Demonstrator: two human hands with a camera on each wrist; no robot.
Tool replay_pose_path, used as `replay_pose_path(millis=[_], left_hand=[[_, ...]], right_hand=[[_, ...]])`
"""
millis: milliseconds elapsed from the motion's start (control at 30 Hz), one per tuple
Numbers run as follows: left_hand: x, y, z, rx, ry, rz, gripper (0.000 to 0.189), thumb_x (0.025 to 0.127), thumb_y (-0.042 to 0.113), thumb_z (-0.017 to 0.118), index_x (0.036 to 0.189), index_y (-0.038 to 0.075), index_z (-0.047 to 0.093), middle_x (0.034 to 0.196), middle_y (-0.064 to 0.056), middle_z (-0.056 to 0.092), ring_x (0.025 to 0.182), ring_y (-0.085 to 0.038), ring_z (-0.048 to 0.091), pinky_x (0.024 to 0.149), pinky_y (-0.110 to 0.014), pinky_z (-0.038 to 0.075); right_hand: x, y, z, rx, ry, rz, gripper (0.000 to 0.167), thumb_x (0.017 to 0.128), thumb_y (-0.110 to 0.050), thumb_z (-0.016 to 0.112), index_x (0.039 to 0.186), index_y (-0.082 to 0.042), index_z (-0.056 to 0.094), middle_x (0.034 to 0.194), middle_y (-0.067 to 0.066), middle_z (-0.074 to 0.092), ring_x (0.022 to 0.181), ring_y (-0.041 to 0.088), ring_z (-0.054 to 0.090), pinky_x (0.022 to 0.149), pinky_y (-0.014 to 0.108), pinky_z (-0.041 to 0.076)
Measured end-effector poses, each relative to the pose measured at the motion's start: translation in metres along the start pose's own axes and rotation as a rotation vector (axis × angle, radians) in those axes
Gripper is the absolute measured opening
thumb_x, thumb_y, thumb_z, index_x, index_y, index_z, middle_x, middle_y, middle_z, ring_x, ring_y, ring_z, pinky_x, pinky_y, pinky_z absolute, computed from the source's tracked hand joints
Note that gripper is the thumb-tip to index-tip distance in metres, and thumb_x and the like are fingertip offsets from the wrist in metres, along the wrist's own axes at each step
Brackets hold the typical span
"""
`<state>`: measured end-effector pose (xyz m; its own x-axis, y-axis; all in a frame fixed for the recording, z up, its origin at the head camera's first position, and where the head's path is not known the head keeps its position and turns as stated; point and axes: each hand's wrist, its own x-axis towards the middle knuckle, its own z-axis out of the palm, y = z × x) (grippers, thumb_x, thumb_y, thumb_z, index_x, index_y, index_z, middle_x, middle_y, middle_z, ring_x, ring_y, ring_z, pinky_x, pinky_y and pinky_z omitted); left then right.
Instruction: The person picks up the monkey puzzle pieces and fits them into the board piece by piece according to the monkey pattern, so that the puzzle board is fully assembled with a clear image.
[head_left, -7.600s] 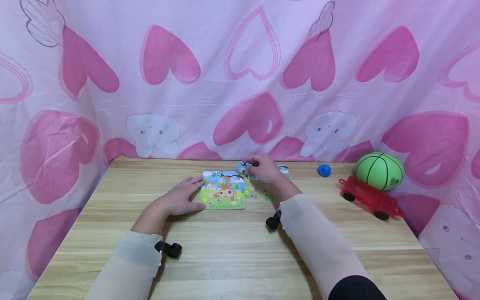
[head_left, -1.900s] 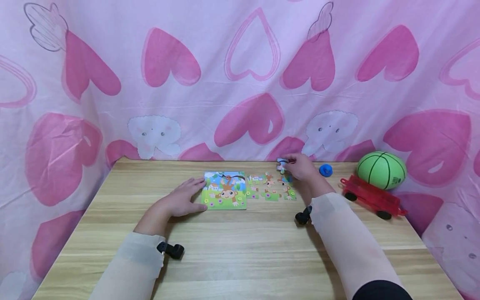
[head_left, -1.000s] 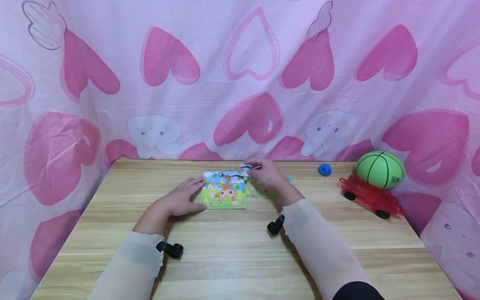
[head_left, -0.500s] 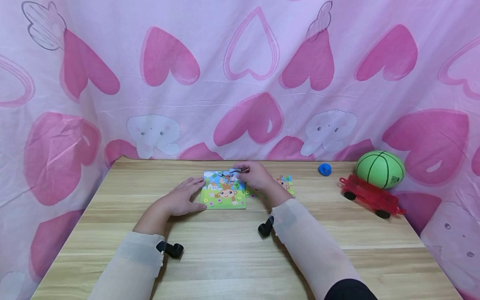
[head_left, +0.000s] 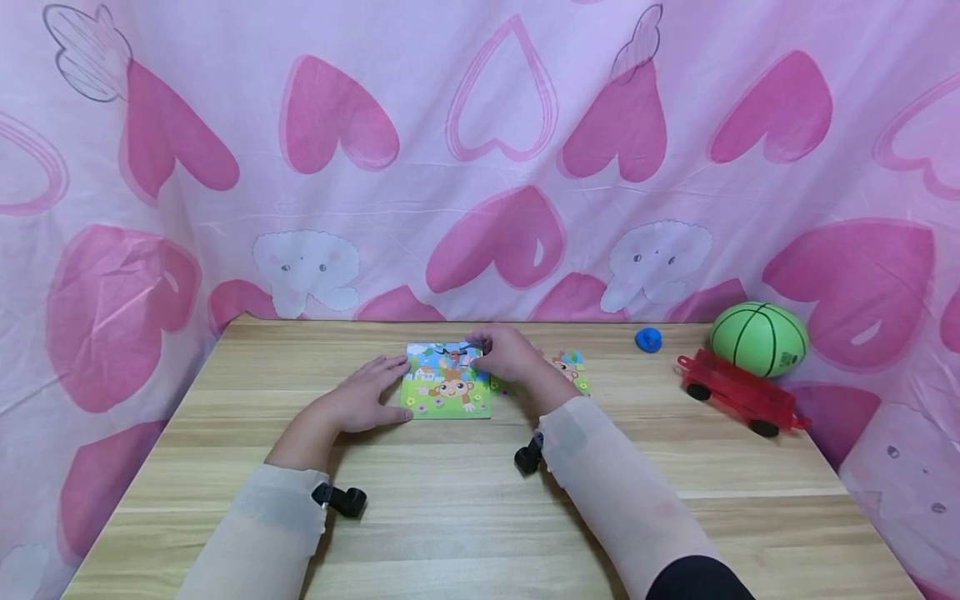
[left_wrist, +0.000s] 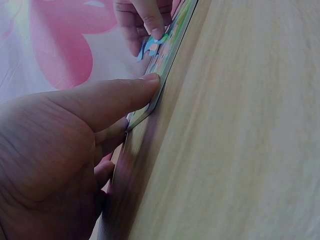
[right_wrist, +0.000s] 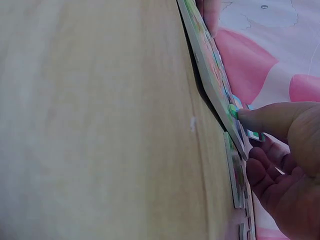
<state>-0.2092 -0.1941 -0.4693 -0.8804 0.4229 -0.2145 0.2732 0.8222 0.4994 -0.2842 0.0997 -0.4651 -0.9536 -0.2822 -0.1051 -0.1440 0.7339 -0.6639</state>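
Note:
A jigsaw puzzle board (head_left: 444, 408) with a cartoon monkey lies flat on the wooden table. My left hand (head_left: 362, 397) rests at its left side, fingers extended; the left wrist view has the thumb (left_wrist: 135, 92) on the board's edge. Over the board's top right corner, my right hand (head_left: 513, 357) pinches a small jigsaw piece (left_wrist: 145, 49) between thumb and fingers. That piece is tilted in the left wrist view, and fingers mostly cover it in the head view. Loose jigsaw pieces (head_left: 572, 367) lie right of the board, partly behind the right hand and wrist.
Toward the back right sit a small blue object (head_left: 648, 340), a green ball (head_left: 760, 337) and a red toy cart (head_left: 742, 392) with black wheels. A pink heart-patterned curtain (head_left: 495, 242) hangs along the table's back edge.
My right hand picked up a jigsaw piece from beyond the loose ones, carried it left and lowered it to the board's top right corner. The left hand has stayed in place.

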Motion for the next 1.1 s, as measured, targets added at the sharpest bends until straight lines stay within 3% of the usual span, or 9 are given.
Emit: replay_pose_path(millis=[667, 900, 1100], left_hand=[[0.0005, -0.0013, 0.0008, -0.002, 0.002, -0.003, 0.094, 0.096, 0.055, 0.074, 0.171, 0.019, 0.031, 0.182, -0.002, 0.02, 0.169, -0.041, 0.007, 0.134, -0.07, 0.013], [-0.0003, -0.0005, 0.0003, -0.005, 0.003, -0.004, 0.093, 0.096, 0.055, 0.075, 0.171, 0.019, 0.031, 0.182, -0.002, 0.02, 0.169, -0.041, 0.007, 0.134, -0.07, 0.013], [-0.0002, -0.0005, 0.0004, -0.009, 0.003, -0.005, 0.093, 0.096, 0.055, 0.075, 0.17, 0.019, 0.032, 0.182, -0.002, 0.02, 0.169, -0.041, 0.007, 0.134, -0.07, 0.013]], right_hand=[[0.0043, 0.0024, -0.0022, -0.088, -0.083, -0.041, 0.039, 0.096, -0.019, 0.081, 0.134, -0.02, 0.075, 0.134, 0.001, 0.069, 0.122, 0.021, 0.065, 0.116, 0.044, 0.054], [0.0062, 0.0021, -0.0032, -0.15, -0.106, -0.08, 0.041, 0.098, -0.02, 0.079, 0.138, -0.017, 0.074, 0.139, 0.004, 0.067, 0.133, 0.025, 0.062, 0.122, 0.045, 0.049], [0.0068, -0.0001, -0.0049, -0.173, -0.125, -0.088, 0.044, 0.097, -0.02, 0.08, 0.14, -0.016, 0.072, 0.138, 0.005, 0.067, 0.131, 0.024, 0.062, 0.121, 0.044, 0.05]])
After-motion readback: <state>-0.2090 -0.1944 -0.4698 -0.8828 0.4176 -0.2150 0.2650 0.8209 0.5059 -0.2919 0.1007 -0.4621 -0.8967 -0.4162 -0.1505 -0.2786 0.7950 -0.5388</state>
